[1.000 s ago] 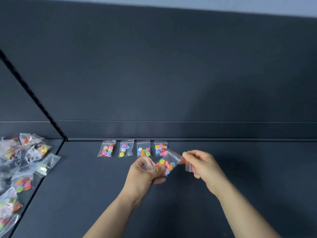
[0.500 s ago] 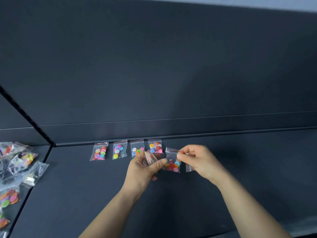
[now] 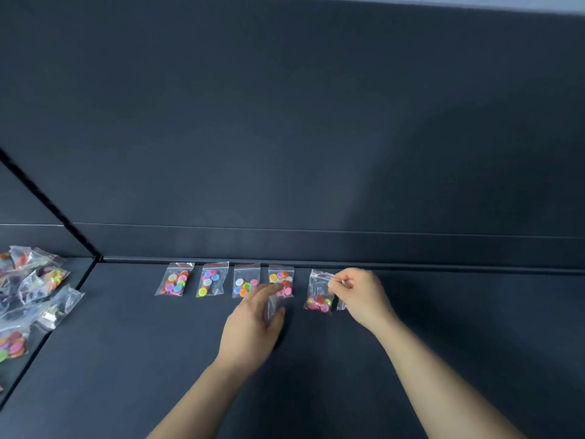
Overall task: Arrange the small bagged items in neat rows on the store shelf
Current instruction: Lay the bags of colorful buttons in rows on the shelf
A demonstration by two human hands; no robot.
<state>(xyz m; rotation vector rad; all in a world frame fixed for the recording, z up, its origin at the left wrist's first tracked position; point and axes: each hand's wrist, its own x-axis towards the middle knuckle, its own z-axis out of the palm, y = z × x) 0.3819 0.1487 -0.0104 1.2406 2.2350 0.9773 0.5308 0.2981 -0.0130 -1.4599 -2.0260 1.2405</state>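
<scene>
Several small clear bags of coloured buttons (image 3: 212,282) lie side by side along the back of the dark shelf (image 3: 443,312). My right hand (image 3: 359,294) pinches the top corner of another button bag (image 3: 319,293) just right of the row, its lower end down at the shelf. A second clear bag (image 3: 341,305) peeks out under that hand. My left hand (image 3: 253,321) is in front of the row's right end and holds a clear bag (image 3: 272,307) between thumb and fingers; its fingertip overlaps the rightmost lying bag (image 3: 281,278).
A loose pile of more button bags (image 3: 34,289) lies on the neighbouring shelf section at the left, beyond a dividing seam (image 3: 72,286). A low back ledge (image 3: 348,245) and a tall dark back panel rise behind the row.
My right hand has carried its button bag right and down, away from my left hand, to the spot beside the row. My left hand let go of that bag and drew back slightly.
</scene>
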